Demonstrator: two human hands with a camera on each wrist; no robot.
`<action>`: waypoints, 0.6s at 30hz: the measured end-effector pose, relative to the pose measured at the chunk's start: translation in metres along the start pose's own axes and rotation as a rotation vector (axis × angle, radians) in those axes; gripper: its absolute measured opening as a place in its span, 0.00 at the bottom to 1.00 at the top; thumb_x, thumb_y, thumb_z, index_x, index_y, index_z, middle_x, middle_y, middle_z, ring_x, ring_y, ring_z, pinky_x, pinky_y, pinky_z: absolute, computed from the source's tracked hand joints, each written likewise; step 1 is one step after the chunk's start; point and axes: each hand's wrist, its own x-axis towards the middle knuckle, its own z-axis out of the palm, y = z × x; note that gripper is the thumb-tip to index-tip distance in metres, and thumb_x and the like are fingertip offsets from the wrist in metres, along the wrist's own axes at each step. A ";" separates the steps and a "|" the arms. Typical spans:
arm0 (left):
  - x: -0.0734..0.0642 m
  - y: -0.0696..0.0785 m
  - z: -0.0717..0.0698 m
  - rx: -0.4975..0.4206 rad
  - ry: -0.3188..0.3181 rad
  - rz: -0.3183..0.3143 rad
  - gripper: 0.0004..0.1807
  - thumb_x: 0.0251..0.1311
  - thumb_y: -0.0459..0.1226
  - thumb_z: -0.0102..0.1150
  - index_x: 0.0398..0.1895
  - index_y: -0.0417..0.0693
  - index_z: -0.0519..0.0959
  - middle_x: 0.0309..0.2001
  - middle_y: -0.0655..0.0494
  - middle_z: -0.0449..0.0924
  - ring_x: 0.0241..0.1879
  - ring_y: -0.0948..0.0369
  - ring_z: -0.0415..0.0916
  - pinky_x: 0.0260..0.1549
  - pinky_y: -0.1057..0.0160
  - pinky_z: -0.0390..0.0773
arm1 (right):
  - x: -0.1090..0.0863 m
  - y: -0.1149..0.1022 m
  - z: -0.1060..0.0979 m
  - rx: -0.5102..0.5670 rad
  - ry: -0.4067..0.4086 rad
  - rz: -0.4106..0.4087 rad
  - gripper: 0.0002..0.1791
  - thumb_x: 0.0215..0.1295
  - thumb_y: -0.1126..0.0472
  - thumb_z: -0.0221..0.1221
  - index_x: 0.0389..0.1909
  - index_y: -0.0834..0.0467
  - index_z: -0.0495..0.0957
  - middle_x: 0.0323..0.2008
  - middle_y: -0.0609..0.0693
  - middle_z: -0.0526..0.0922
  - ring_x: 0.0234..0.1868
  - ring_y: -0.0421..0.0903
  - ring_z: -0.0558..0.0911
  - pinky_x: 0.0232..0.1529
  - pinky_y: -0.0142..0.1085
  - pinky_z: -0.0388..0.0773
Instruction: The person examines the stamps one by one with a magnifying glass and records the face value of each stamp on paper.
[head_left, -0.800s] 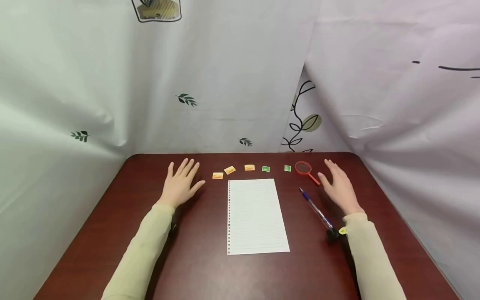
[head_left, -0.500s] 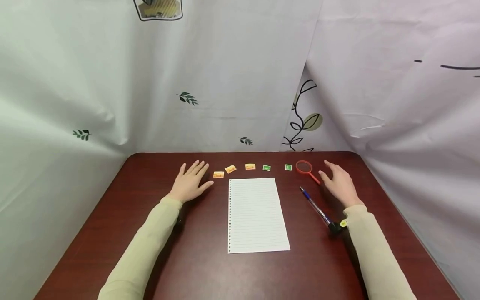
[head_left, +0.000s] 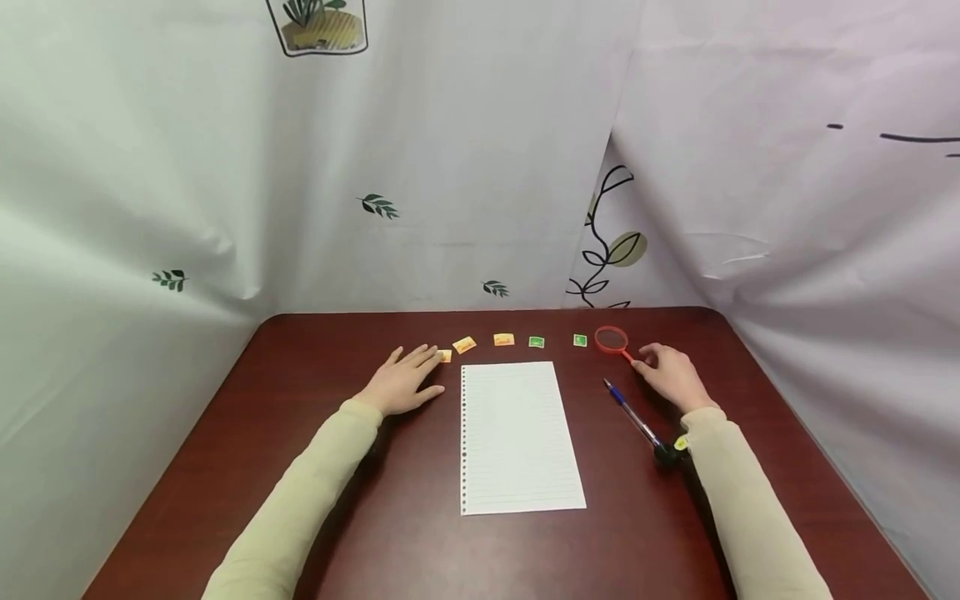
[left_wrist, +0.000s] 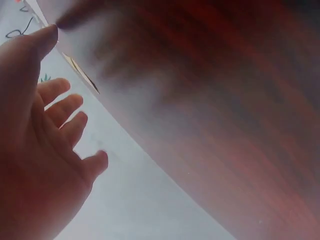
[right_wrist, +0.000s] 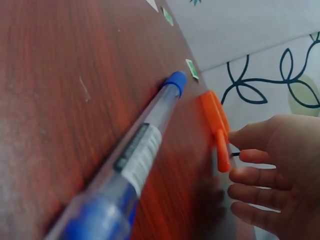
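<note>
My left hand (head_left: pixel 403 383) is over the table with its fingers spread, its fingertips covering part of the leftmost small orange label (head_left: pixel 446 356) in the head view. In the left wrist view, the same hand (left_wrist: pixel 47 135) holds nothing. At the right, my right hand (head_left: pixel 670 373) is at the handle of a red magnifying glass (head_left: pixel 611 339). Seen from the right wrist, the thumb of that hand (right_wrist: pixel 275 170) is against or very near the handle of the magnifying glass (right_wrist: pixel 221 145), and the fingers are loosely bent beside it. The handle's end is hidden in the head view.
A lined sheet of paper (head_left: pixel 521 437) lies mid-table. A blue ballpoint pen (head_left: pixel 633 414) lies right of it. Orange labels (head_left: pixel 504 340) and two green labels (head_left: pixel 536 342) form a row along the back. A printed white cloth (head_left: pixel 435 167) hangs behind the table.
My left hand has moved right, onto the leftmost orange label. My right hand has lowered to the magnifying glass's handle, its fingers bending. The paper and pen have stayed put.
</note>
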 end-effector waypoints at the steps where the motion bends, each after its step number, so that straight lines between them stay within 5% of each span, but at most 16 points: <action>1: 0.001 0.001 0.000 -0.009 -0.004 0.003 0.38 0.73 0.56 0.52 0.77 0.44 0.62 0.77 0.47 0.58 0.77 0.49 0.50 0.73 0.39 0.47 | 0.001 0.000 0.001 -0.003 -0.003 0.005 0.22 0.70 0.57 0.62 0.55 0.71 0.77 0.41 0.64 0.81 0.40 0.57 0.79 0.43 0.54 0.76; 18: 0.008 -0.001 0.000 -0.202 -0.121 -0.067 0.39 0.73 0.53 0.52 0.77 0.38 0.60 0.78 0.41 0.54 0.76 0.47 0.52 0.73 0.44 0.53 | 0.018 0.001 0.004 -0.002 -0.089 0.071 0.13 0.69 0.60 0.63 0.42 0.68 0.81 0.29 0.55 0.80 0.29 0.48 0.75 0.31 0.38 0.71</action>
